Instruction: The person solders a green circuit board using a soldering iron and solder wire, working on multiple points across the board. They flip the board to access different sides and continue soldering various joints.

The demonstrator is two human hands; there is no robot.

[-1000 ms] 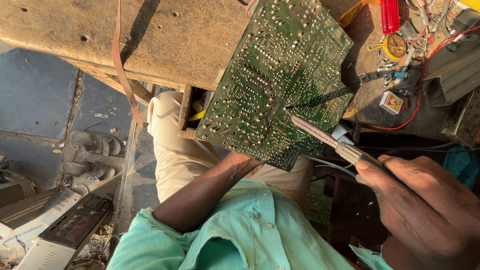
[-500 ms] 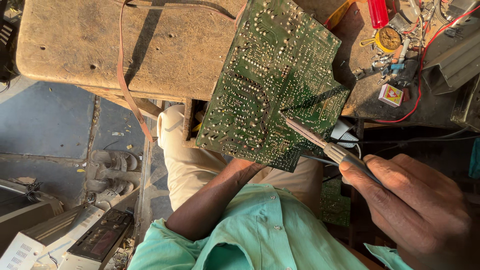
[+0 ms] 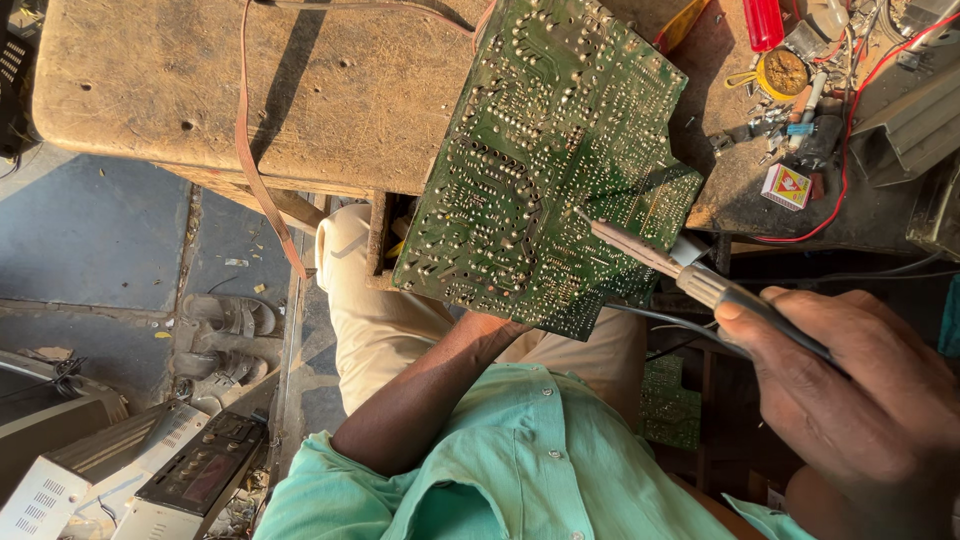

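The left hand itself cannot be seen: the left forearm (image 3: 430, 385) runs up from the mint-green shirt sleeve and disappears behind the lower edge of the large green printed circuit board (image 3: 550, 160), so whether that grip is spread or pressed together cannot be told. The board is tilted, solder side toward the camera, its lower corner over the lap and its upper part covering the edge of the worn, stained wooden worktop (image 3: 250, 90).

The right hand (image 3: 850, 400) fills the lower right corner, partly cut off by the frame edge, its fingers curled tight around the dark handle of a soldering iron (image 3: 690, 275). The iron's pale metal shaft slants up and left, and its tip lies on the board's soldered face just right of the middle; the exact joint it touches is too small to make out. A thin dark cable leaves the handle and passes below the board.

On the worktop to the right of the board lie a red plastic handle (image 3: 765, 22), cut off at the top, a small round tin of brownish paste (image 3: 785, 72), a small red-and-yellow box (image 3: 787, 186), loose red wire and a clutter of little parts too fine to tell apart. A brown strap (image 3: 255, 150) hangs from the worktop's left part down past its edge. On the floor at left stand a pair of sandals (image 3: 225, 335) and, at the bottom corner, grey electronic units (image 3: 120, 480), partly out of frame.
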